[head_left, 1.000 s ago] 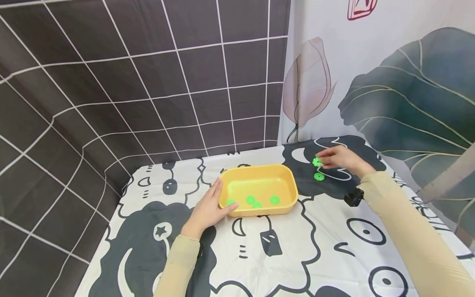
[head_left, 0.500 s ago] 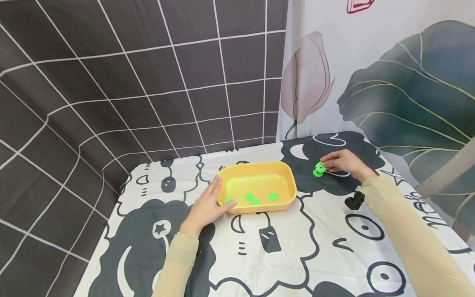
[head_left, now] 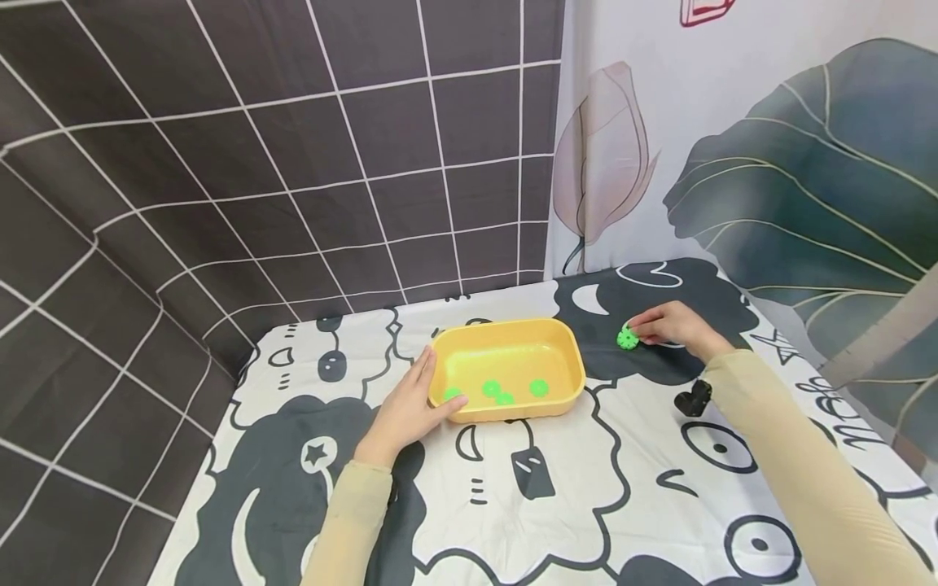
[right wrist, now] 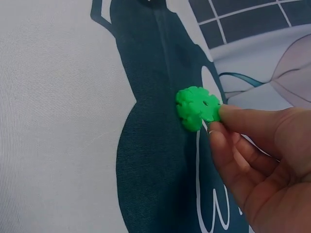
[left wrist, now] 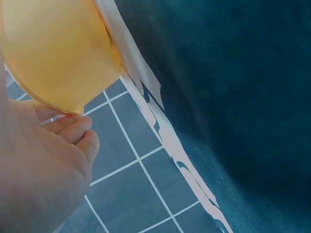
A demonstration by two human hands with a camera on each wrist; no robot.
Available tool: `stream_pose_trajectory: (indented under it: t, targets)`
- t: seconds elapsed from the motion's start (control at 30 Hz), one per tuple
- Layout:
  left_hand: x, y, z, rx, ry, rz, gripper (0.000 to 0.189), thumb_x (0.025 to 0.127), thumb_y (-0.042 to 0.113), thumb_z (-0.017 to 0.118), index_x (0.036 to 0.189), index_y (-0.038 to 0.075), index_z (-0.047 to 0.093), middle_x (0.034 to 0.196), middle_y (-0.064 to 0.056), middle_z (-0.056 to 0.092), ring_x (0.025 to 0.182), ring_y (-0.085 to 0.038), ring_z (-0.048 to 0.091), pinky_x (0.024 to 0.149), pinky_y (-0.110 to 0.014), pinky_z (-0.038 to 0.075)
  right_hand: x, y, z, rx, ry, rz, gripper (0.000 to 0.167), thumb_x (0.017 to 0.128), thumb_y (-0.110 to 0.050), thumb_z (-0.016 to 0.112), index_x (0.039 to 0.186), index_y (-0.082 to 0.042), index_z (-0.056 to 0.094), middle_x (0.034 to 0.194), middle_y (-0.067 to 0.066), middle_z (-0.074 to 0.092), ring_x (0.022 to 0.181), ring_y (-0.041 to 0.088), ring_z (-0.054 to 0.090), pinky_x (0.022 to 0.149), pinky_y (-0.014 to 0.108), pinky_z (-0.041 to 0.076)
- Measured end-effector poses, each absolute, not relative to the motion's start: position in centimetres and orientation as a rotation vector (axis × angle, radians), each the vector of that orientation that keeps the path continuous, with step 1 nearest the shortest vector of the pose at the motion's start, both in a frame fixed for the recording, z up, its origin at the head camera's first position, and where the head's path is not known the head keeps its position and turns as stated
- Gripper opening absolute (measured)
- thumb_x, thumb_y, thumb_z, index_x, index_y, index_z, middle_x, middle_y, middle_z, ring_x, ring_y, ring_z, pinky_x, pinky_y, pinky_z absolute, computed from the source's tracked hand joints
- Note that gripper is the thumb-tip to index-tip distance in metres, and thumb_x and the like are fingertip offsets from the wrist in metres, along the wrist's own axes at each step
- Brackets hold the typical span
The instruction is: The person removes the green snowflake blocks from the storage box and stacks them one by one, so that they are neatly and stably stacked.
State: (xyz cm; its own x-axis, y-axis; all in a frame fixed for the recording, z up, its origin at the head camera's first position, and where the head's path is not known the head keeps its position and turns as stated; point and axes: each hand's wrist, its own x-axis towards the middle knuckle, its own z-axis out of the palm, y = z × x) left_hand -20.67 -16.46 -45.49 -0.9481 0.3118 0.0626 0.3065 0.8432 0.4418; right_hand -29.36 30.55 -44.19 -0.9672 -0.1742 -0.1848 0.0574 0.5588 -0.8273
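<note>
1. The right hand has just brought the held disc back to the other disc; a second ago these green pieces lay apart, half a second ago they partly overlapped, and now they look like one clump.
2. For the work in hand, I judge that both loose discs are now within one grasp; whether they are pinched together or the lower merely touches is unclear.
3. The right hand's thumb and fingertips pinch the clump at its edge, over the dark patch of the cloth, to the right of the tray.
4. The left hand grips the tray's left end, thumb over the front rim; its place there is unchanged.
5. The yellow tray holds four green discs near its front wall: one by the left thumb, two overlapping mid-way, one farther right.
</note>
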Motion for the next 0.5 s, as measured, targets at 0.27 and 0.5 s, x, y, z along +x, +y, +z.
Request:
stream_pose_trajectory:
  t: [0.27,0.5]
  targets:
    - [-20.75,-16.4,-45.61,0.485,2.999,0.711,0.107,0.088,0.076,0.053,0.161,0.008,0.015,0.169,-0.005,0.013,0.152,-0.028,0.022,0.119,-0.048,0.028,-29.4,30.35,-44.72,-0.095,2.548,-1.372,0.031,0.096,-0.002,0.065,0.118,0.019,0.063,0.096,0.01,0.074,0.075,0.006,0.065,0.069,0.024,0.058]
    - [-20.73,-16.43,-45.69,0.481,2.994,0.718,0.106,0.087,0.077,0.053,0.161,0.01,0.015,0.169,-0.003,0.011,0.152,-0.027,0.022,0.119,-0.048,0.028,-29.4,30.28,-44.76,-0.102,2.558,-1.364,0.031,0.096,-0.003,0.066,0.117,0.019,0.063,0.096,0.011,0.074,0.075,0.008,0.066,0.068,0.024,0.058]
